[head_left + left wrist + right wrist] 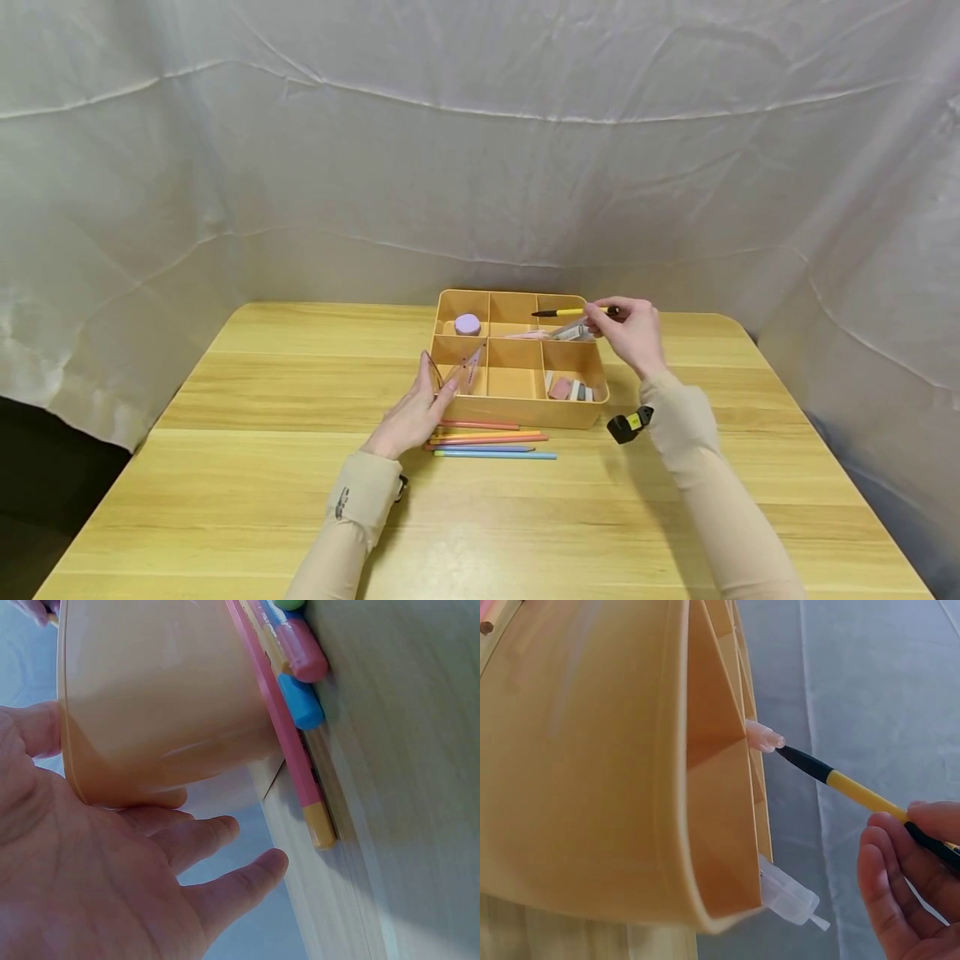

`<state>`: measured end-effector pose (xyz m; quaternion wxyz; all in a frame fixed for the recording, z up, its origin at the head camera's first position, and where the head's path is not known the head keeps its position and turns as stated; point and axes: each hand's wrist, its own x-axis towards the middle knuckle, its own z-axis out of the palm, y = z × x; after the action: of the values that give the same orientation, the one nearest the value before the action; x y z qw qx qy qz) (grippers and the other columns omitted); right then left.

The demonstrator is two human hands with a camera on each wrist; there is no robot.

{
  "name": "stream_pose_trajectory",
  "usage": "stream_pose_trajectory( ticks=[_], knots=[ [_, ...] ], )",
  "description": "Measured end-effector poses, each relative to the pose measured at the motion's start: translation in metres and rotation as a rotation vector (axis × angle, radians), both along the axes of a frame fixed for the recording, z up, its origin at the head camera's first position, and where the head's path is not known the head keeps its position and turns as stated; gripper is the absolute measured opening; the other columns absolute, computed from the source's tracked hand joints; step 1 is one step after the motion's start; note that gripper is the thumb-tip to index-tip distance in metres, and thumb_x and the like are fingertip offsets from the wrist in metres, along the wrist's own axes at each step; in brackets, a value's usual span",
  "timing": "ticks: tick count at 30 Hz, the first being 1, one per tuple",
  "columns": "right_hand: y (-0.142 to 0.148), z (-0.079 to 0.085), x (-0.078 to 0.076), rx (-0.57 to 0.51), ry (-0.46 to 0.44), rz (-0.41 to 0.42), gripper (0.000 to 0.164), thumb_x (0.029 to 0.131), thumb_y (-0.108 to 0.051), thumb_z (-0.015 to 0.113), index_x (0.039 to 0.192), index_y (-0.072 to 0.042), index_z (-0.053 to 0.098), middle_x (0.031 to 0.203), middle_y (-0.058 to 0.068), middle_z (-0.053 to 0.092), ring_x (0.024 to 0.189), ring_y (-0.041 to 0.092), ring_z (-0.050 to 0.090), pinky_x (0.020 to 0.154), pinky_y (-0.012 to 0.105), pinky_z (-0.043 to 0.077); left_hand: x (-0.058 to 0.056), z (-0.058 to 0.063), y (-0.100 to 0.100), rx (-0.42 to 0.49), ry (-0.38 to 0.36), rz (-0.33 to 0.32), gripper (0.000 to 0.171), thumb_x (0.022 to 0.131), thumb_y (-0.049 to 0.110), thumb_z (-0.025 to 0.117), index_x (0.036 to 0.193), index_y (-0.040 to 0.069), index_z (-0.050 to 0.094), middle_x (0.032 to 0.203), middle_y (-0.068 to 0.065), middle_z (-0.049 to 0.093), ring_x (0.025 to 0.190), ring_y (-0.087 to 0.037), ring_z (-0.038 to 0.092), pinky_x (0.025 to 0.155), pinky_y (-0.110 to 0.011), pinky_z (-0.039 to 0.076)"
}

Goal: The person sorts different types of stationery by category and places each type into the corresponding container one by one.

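My right hand (628,329) pinches a yellow and black pen (567,312) between thumb and fingers, above the back row of an orange divided organizer box (517,410). In the right wrist view, the pen's black end points at a pale pink tip (765,736) showing above the dividers. At the box's front left corner, my left hand (411,415) holds the wall, thumb over the rim and fingers along the outer side. Beside that thumb, clear set squares (471,367) with purple marks lean in the front left compartment.
A round lilac object (467,324) sits in the back left compartment. Pink and white erasers (561,387) lie front right; a translucent tube (787,892) sticks up at the back right. Several coloured pencils (487,455) lie before the box. Grey cloth (480,183) hangs behind the table.
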<state>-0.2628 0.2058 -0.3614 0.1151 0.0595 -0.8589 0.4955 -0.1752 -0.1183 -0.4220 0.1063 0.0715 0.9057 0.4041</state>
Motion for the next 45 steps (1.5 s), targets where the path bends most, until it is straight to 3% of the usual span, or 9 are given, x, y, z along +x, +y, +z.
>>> stream_pose_trajectory(
  ticks=[8, 15, 21, 32, 37, 45],
  knots=[
    [-0.01, 0.001, -0.005, 0.168, -0.012, 0.003, 0.03, 0.096, -0.027, 0.069, 0.105, 0.001, 0.077, 0.087, 0.022, 0.077, 0.068, 0.02, 0.071, 0.058, 0.017, 0.051, 0.001, 0.0, 0.0, 0.002, -0.001, -0.002, 0.084, 0.109, 0.049, 0.028, 0.157, -0.003, -0.015, 0.167, -0.027, 0.0, 0.153, -0.042, 0.021, 0.124, -0.055, 0.026],
    [-0.019, 0.003, -0.007, 0.25, -0.033, 0.007, 0.029, 0.096, -0.026, 0.067, 0.103, 0.0, 0.078, 0.092, 0.021, 0.077, 0.065, 0.01, 0.06, 0.057, 0.02, 0.048, 0.001, 0.001, 0.0, 0.004, 0.0, -0.003, 0.083, 0.109, 0.048, 0.029, 0.157, -0.003, -0.015, 0.167, -0.027, -0.001, 0.153, -0.042, 0.02, 0.125, -0.054, 0.024],
    [-0.026, 0.003, -0.01, 0.298, -0.024, 0.032, 0.025, 0.095, -0.022, 0.066, 0.1, 0.0, 0.078, 0.086, 0.019, 0.076, 0.063, 0.013, 0.055, 0.056, 0.022, 0.044, 0.001, 0.001, 0.0, 0.002, 0.001, -0.005, 0.082, 0.109, 0.047, 0.028, 0.157, -0.004, -0.015, 0.167, -0.027, -0.002, 0.153, -0.043, 0.02, 0.125, -0.054, 0.024],
    [-0.037, -0.002, -0.013, 0.382, 0.002, 0.053, 0.021, 0.093, -0.019, 0.068, 0.097, -0.001, 0.08, 0.092, 0.018, 0.078, 0.071, 0.022, 0.065, 0.061, 0.022, 0.046, 0.0, -0.001, -0.001, 0.011, 0.001, -0.004, 0.083, 0.109, 0.047, 0.029, 0.157, -0.003, -0.017, 0.167, -0.026, -0.003, 0.154, -0.042, 0.019, 0.125, -0.053, 0.023],
    [-0.041, -0.005, -0.014, 0.429, -0.006, 0.08, 0.02, 0.093, -0.02, 0.071, 0.097, -0.003, 0.081, 0.096, 0.015, 0.079, 0.078, 0.024, 0.065, 0.067, 0.026, 0.047, 0.0, -0.001, -0.001, 0.006, 0.003, -0.002, 0.083, 0.109, 0.047, 0.029, 0.157, -0.003, -0.016, 0.167, -0.026, -0.003, 0.154, -0.042, 0.018, 0.126, -0.053, 0.022],
    [-0.046, -0.007, -0.017, 0.48, -0.071, 0.089, 0.025, 0.095, -0.023, 0.067, 0.106, -0.005, 0.079, 0.114, 0.016, 0.075, 0.102, 0.036, 0.063, 0.092, 0.046, 0.046, 0.001, -0.001, -0.002, 0.003, 0.001, 0.0, 0.083, 0.109, 0.048, 0.029, 0.157, -0.003, -0.016, 0.167, -0.025, -0.004, 0.154, -0.041, 0.018, 0.126, -0.052, 0.022]
  ],
)
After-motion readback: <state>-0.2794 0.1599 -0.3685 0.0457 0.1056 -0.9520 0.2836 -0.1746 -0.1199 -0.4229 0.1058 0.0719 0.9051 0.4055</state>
